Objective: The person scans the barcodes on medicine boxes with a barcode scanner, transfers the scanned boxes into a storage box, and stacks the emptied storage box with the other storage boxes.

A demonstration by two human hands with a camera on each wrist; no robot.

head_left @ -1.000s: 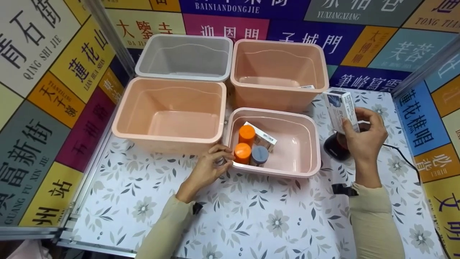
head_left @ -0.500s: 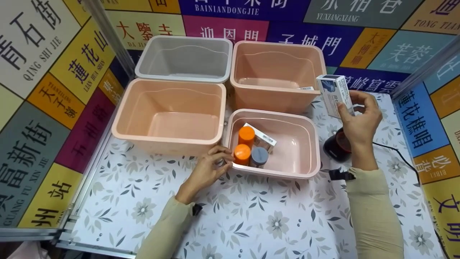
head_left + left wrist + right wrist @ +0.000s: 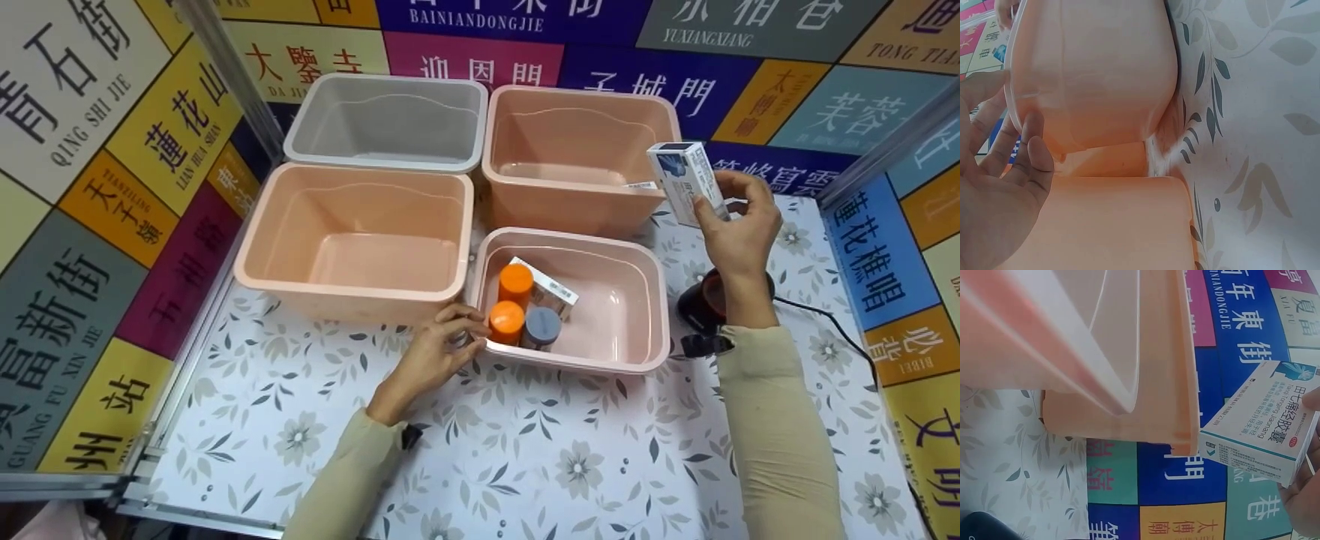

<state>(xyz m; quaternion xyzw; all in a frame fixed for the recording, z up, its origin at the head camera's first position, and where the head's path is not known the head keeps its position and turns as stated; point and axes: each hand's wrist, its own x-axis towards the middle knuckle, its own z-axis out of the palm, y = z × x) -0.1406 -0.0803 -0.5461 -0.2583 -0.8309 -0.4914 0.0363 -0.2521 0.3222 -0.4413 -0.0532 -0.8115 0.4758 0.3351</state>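
Observation:
My right hand [image 3: 746, 225] pinches a white medicine box [image 3: 684, 182] between thumb and fingers. The box is held up beside the right side of the back-right peach bin [image 3: 581, 186]; the right wrist view shows its printed front [image 3: 1275, 405]. With thumb and fingertips, my left hand [image 3: 435, 349] grips the rim of the smaller pink bin [image 3: 622, 300] at its front-left corner. Inside that bin stand two orange-capped bottles [image 3: 515, 279] and a grey-capped bottle [image 3: 541, 326], with another white box [image 3: 553, 289] leaning behind them.
A second peach bin [image 3: 352, 289] stands left of the pink one, a grey bin [image 3: 390, 161] behind it. Part of a white box [image 3: 641, 185] shows inside the back-right bin. A dark scanner-like device [image 3: 701, 304] with a black cable [image 3: 829, 311] sits under my right forearm.
My right hand has carried the medicine box up and leftward, from over the table to beside the back-right bin's rim. The left hand has stayed on the pink bin's rim.

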